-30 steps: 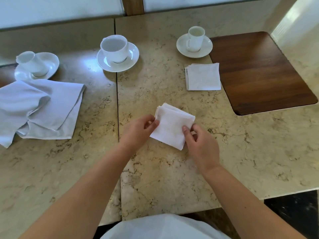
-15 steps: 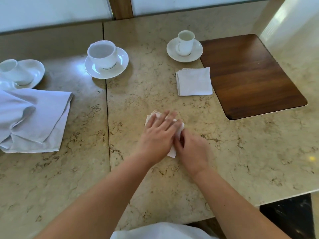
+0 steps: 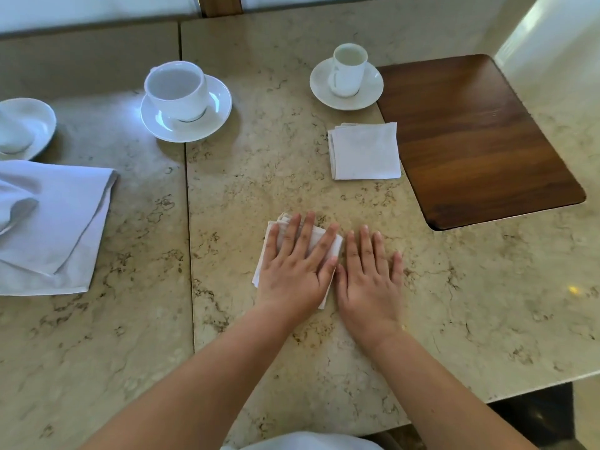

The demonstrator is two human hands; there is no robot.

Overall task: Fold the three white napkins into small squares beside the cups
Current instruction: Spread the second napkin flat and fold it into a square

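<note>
The left hand (image 3: 293, 271) lies flat, palm down, on a small folded napkin (image 3: 316, 243) near the middle of the marble surface (image 3: 487, 303). Its fingers (image 3: 306, 233) are straight and spread, pressing the cloth down; white edges of the napkin show at the far left corner, between the fingers and along the side nearest the person. The right hand (image 3: 368, 277) rests flat on the bare surface just beside the napkin, fingers straight and holding nothing, its thumb side touching or nearly touching the left hand.

Farther away and to the right, a second folded napkin (image 3: 365, 151) lies as a neat square, its right edge against a dark wooden board (image 3: 470, 134) set into the surface. Just beyond that square stands a small cup (image 3: 349, 69) on a saucer (image 3: 370, 95). A wider cup (image 3: 177, 89) on its own saucer (image 3: 214, 115) stands to the left of it, well apart from the pressed napkin. At the far left edge a third saucer (image 3: 39, 121) is partly out of view, and in front of it an unfolded napkin (image 3: 55, 225) lies loosely bunched on the surface.
</note>
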